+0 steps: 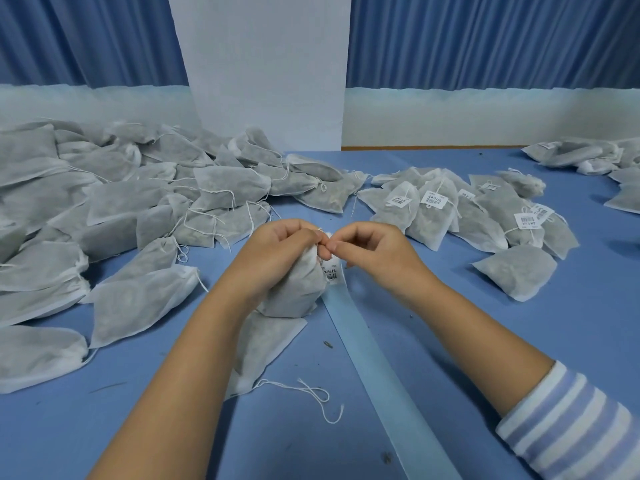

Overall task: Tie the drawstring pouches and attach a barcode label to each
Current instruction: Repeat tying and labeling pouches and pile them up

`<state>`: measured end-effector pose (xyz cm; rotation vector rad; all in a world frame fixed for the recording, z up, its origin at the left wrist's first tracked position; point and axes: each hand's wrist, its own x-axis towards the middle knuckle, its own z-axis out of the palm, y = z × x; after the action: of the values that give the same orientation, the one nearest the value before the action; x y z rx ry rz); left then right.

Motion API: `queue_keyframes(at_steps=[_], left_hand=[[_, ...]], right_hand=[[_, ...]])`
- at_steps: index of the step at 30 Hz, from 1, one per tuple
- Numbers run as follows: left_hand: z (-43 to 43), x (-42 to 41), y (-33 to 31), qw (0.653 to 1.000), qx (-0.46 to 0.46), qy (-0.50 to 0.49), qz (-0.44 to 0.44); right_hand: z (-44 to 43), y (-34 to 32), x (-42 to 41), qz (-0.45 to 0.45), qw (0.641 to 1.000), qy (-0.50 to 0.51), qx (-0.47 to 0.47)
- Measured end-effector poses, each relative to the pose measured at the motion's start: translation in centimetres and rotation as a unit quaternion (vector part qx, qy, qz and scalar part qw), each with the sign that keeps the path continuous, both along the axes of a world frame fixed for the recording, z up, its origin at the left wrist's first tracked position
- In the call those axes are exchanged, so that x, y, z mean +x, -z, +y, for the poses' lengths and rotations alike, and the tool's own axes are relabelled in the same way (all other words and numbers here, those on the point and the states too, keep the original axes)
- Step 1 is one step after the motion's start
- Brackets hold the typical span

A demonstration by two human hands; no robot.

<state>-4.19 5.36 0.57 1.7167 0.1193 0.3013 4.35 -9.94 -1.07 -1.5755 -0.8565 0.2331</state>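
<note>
Nearest, a striped sleeve (571, 420) covers the right forearm, and a pale strip (374, 358) runs up the blue table (519, 341). Left of it a flat pouch (266, 344) lies under the left forearm, its cord (311, 393) trailing loose. Above that, the left hand (277, 251) curls round the neck of the upright pouch (294, 292), with a barcode label (331, 273) at its right side. The right hand (374, 254) pinches at the gathered mouth, fingertips meeting the left's; whether it holds cord I cannot tell. Beyond, an unlabelled heap (121, 202) spreads left, labelled pouches (450, 213) right.
</note>
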Motion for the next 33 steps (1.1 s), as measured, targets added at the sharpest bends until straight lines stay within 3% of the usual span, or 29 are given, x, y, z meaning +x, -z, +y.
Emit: queue_keyframes(at_steps=[7,11,15,21,27,33], left_hand=[[-0.69,0.14,-0.06,0.997,0.03,-0.058,-0.032],[-0.71,0.69,0.51,0.98,0.138,-0.138,-0.032],[-0.77,0.68,0.48,0.983,0.122,-0.133,-0.018],[-0.7,0.67,0.51,0.984,0.122,-0.128,-0.012],[-0.68,0.55,0.35,0.985,0.115,-0.127,-0.002],[-0.54,0.41,0.28,0.986,0.116,-0.12,0.005]], right_hand=[[0.22,-0.15,0.07,0.002,1.0,0.012,-0.029],[0.02,-0.37,0.32,-0.023,0.999,0.019,-0.033],[-0.34,-0.45,0.6,0.002,1.0,0.003,-0.017],[-0.08,0.05,0.68,-0.03,0.999,-0.009,0.017],[-0.17,0.12,0.85,-0.058,0.998,0.005,-0.009],[-0.44,-0.44,0.84,-0.022,0.998,-0.012,-0.056]])
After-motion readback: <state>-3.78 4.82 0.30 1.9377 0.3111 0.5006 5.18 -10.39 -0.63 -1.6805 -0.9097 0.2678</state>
